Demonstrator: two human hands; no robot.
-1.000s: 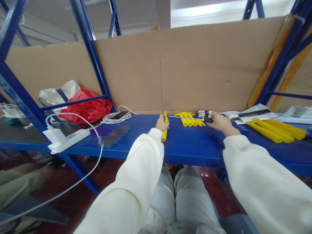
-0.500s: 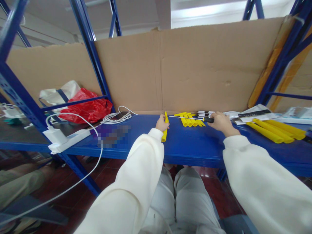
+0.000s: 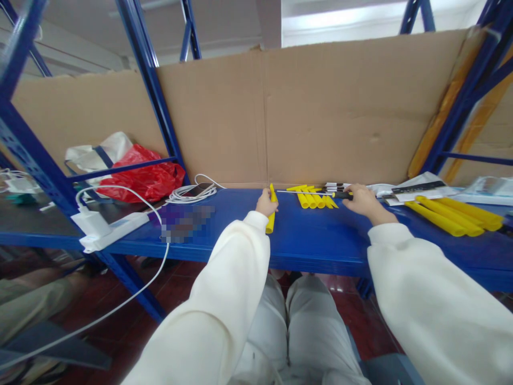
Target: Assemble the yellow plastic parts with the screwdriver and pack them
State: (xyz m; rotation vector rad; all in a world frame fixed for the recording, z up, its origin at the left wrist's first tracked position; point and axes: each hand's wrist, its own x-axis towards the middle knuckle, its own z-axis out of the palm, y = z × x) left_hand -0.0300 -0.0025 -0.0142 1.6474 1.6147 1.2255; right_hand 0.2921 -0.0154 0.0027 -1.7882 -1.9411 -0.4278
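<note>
My left hand (image 3: 265, 203) is closed round a yellow tube (image 3: 271, 223), which stands out from the blue tabletop with its far end pointing toward the cardboard. My right hand (image 3: 364, 201) grips the end of a black-and-yellow screwdriver handle (image 3: 341, 195). The thin metal shaft (image 3: 296, 191) points left, its tip close to the far end of the held tube; I cannot tell whether they touch. Under and behind the shaft lie several short yellow tubes (image 3: 312, 202) side by side. Several white-and-black strips (image 3: 335, 187) rest just behind the handle.
Longer yellow tubes (image 3: 449, 216) lie at the right, beside white packets (image 3: 425, 187). A phone (image 3: 199, 190) and coiled white cable (image 3: 182, 195) are at the left, near a power strip (image 3: 116, 231) and a red bag (image 3: 146, 174). A cardboard panel (image 3: 320, 112) closes off the back.
My right hand and the screwdriver handle have shifted very slightly to the right. My left hand and its yellow tube have stayed in place.
</note>
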